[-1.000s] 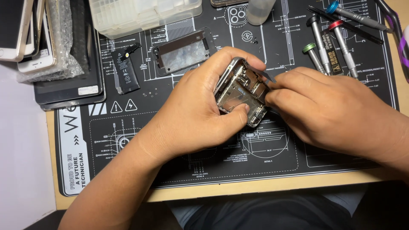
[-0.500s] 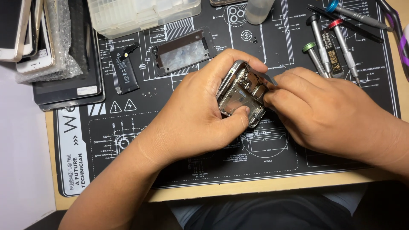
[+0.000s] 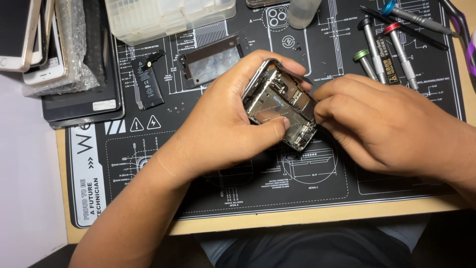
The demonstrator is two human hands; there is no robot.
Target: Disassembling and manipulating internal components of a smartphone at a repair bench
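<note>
Fingers (image 3: 277, 64) of the left hand (image 3: 223, 124) wrap around a phone frame (image 3: 280, 106), closed on it: the thumb presses on its open inside face and the other fingers curl over its top edge. Held this way, the frame is tilted and lifted just above the black mat (image 3: 267, 183), near the mat's middle, with its bare circuitry and metal rim facing up. Right hand (image 3: 391, 126) fingers are pinched together at the frame's right edge, touching it; whether they hold a small tool I cannot tell. Behind the hands lies a screen panel (image 3: 210, 62) flat on the mat, with a small black battery (image 3: 148, 82) to its left. Screwdrivers (image 3: 384, 44) with green, red and blue caps rest at the upper right. A clear plastic box (image 3: 168, 17) sits at the top, and stacked phones (image 3: 49, 54) lie at the left. The mat covers a wooden desk (image 3: 307, 218).
</note>
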